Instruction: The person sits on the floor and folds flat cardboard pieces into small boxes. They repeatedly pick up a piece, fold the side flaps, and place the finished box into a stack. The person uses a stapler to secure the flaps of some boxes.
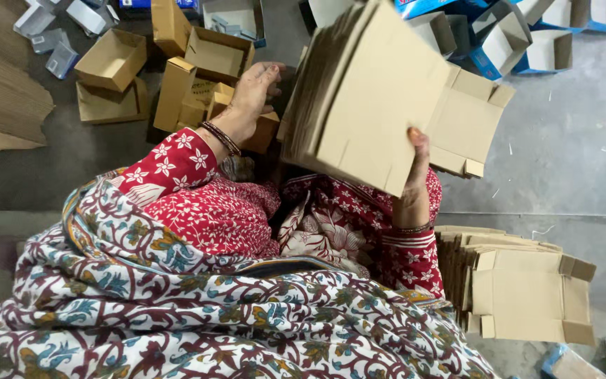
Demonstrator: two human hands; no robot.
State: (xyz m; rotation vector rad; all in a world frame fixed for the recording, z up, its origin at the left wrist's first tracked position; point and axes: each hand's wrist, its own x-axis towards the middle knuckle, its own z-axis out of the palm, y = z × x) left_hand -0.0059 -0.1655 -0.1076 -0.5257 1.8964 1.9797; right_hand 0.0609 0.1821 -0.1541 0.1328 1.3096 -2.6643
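Note:
My right hand grips the lower edge of a thick stack of flat brown cardboard box blanks, held tilted above my lap, thumb on the top sheet. One blank's flaps stick out to the right. My left hand, with bangles at the wrist and a red flowered sleeve, stretches forward with its fingers spread beside the stack's left edge. Whether it touches the stack I cannot tell. It hovers over folded brown boxes on the floor.
A second stack of flat blanks lies at my right. Open brown boxes sit at the far left, blue and white boxes at the far right, corrugated sheets at the left edge. A patterned cloth covers my lap.

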